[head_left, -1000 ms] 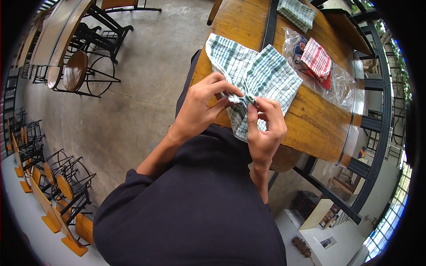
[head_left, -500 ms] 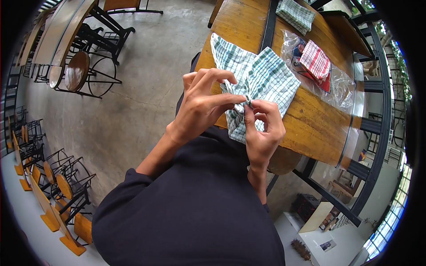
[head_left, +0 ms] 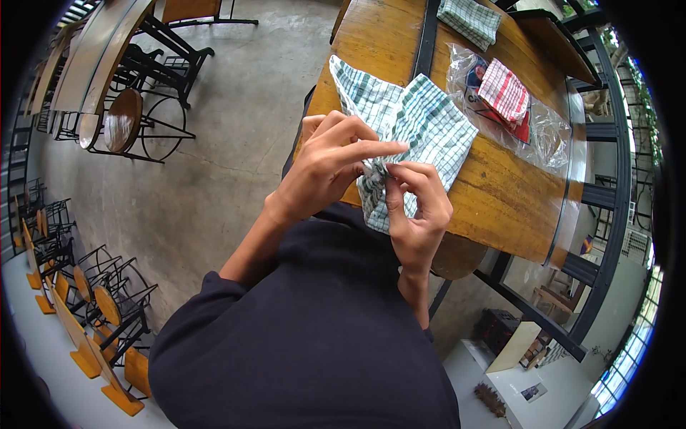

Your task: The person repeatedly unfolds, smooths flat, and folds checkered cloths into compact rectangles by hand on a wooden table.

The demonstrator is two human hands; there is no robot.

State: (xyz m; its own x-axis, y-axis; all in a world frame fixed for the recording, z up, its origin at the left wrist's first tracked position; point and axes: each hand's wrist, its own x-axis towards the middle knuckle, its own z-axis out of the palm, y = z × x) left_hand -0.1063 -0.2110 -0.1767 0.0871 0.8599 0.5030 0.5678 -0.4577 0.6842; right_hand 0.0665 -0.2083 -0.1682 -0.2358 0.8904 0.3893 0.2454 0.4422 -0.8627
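A green-and-white checked cloth (head_left: 436,132) lies partly on the wooden table's near edge, gathered into a bunch at its middle. Its upper part fans out into two wide points, and a lower part hangs toward my lap. My left hand (head_left: 321,161) is at the bunched part from the left, index finger stretched across it; the thumb side is partly hidden. From the right, my right hand (head_left: 418,207) pinches the gathered fabric between thumb and index finger, its other fingers curled.
On the wooden table (head_left: 500,207) a folded red-and-white checked cloth (head_left: 504,91) rests on a clear plastic bag (head_left: 550,146). Farther back lies a folded green checked cloth (head_left: 468,21). A round stool (head_left: 123,120) and another table (head_left: 89,64) stand across the floor at left.
My left index finger has extended farther right over the gathered fabric. Both hands and the bunch have shifted slightly, and the view has turned a little.
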